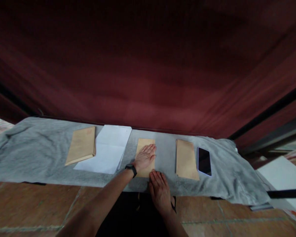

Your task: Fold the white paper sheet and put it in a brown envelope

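Note:
A brown paper envelope (143, 142) lies lengthwise in front of me on the grey cloth. Flat across its middle rests my left hand (145, 156), fingers stretched out, a dark band on the wrist. My right hand (160, 189) lies with its fingers extended at the envelope's lower right corner, fingertips touching or just beside it. Left of the envelope is a stack of white paper sheets (111, 148). A thick pile of brown envelopes (82, 144) partly covers those sheets. To the right sits another stack of brown envelopes (186, 159).
A phone (204, 161) with a purple edge lies right of the envelope stack. Grey cloth (39, 151) covers the narrow surface. Dark red fabric (148, 82) hangs behind it. Black poles (268, 110) stand at the sides. Below are brown floor tiles (34, 204).

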`<state>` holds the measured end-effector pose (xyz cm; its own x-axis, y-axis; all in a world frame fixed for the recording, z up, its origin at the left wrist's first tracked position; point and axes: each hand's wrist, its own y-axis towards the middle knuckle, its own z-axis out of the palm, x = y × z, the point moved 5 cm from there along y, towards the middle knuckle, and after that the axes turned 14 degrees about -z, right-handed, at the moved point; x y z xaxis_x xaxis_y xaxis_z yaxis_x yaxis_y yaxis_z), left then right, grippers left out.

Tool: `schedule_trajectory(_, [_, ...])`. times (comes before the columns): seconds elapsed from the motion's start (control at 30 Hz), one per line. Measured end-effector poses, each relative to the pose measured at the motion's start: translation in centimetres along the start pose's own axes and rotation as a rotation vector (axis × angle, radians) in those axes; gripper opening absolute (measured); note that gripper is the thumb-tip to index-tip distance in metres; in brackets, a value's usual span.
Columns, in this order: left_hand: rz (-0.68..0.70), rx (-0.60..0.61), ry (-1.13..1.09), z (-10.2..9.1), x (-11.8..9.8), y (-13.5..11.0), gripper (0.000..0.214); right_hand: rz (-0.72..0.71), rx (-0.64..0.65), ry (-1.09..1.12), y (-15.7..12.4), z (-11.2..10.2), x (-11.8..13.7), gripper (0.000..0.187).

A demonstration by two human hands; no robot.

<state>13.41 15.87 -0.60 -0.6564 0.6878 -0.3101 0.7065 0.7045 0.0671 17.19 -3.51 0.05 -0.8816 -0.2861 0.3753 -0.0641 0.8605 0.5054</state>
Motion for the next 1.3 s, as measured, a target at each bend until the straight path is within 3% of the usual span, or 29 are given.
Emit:
schedule_trajectory(0.3, [0.073,-0.026,-0.045,0.1,-1.0,-4.0,0.053,-0.002,0.011,0.002,-0.2,0.1,-0.1,0.045])
schedule_trajectory(0.53, [0.092,0.023,-0.062,0.2,-1.7,-7.1,0.051,-0.029,0.013,-0.008,-0.5,0.1,-0.3,0.044])
schedule_trajectory(0.97, [0.133,0.027,-0.115,-2.2,-3.3,-13.8,0.06,-0.01,-0.022,0.118,-1.0,0.2,-1.1,0.041])
schedule_trajectory(1.17, [0.108,0.059,-0.054,-1.7,-3.7,-15.1,0.068,0.081,-0.033,0.154,-0.6,0.1,-0.7,0.044])
schedule_trajectory(1.3, [0.107,0.037,-0.04,-0.9,-3.9,-15.5,0.065,0.09,0.01,0.162,0.1,1.1,0.8,0.049])
